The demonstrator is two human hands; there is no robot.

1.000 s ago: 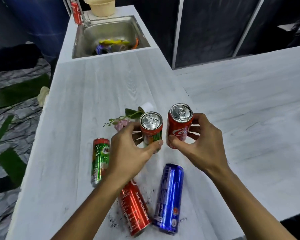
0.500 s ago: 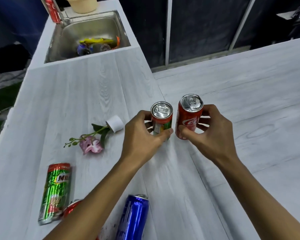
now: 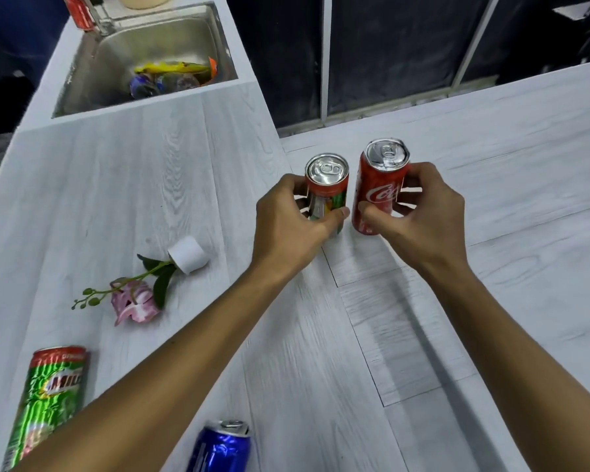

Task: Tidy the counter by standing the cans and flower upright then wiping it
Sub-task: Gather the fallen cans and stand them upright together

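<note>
At mid-frame my left hand (image 3: 286, 219) curls round a short orange-and-green can (image 3: 327, 180), thumb across its front. My right hand (image 3: 419, 212) pinches a Coca-Cola can (image 3: 380, 185) just beside it. Both cans are upright; I cannot tell whether their bases touch the white counter (image 3: 491, 267). Left of centre the pink flower (image 3: 133, 301) lies flat, its white pot (image 3: 188, 255) tipped over. A Milo can (image 3: 48, 403) lies at lower left and a blue can (image 3: 222, 447) at the bottom edge. At upper left a steel sink (image 3: 82, 73) holds clutter, with a red can (image 3: 79, 11) standing beside it.
</note>
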